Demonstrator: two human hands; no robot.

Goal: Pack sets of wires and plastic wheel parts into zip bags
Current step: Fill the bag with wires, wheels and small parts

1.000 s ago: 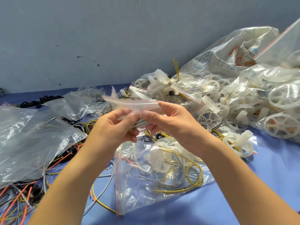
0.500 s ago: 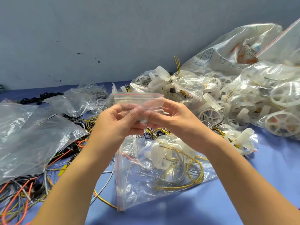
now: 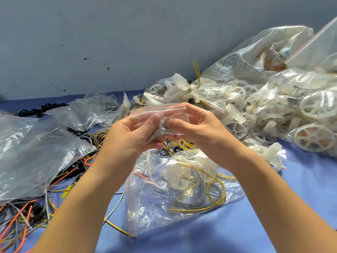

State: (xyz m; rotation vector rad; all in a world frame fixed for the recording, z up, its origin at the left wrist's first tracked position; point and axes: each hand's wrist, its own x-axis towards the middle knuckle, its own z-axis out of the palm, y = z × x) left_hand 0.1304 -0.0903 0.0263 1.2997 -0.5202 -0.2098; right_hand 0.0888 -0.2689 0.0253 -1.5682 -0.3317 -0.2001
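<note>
Wires (image 3: 200, 195) in zip bag (image 3: 151, 214) beneath handheld small bag (image 3: 164, 110)

2 hands are in view, the left hand (image 3: 131, 137) and the right hand (image 3: 202, 136), pinching 1 small zip bag (image 3: 160, 111) between them. Just below them lies 1 filled zip bag (image 3: 164, 212). Far right of the right hand, 2 big spoked wheels (image 3: 318, 106) show clearly. The white parts pile (image 3: 237, 114) beyond is too tangled to count.
</note>
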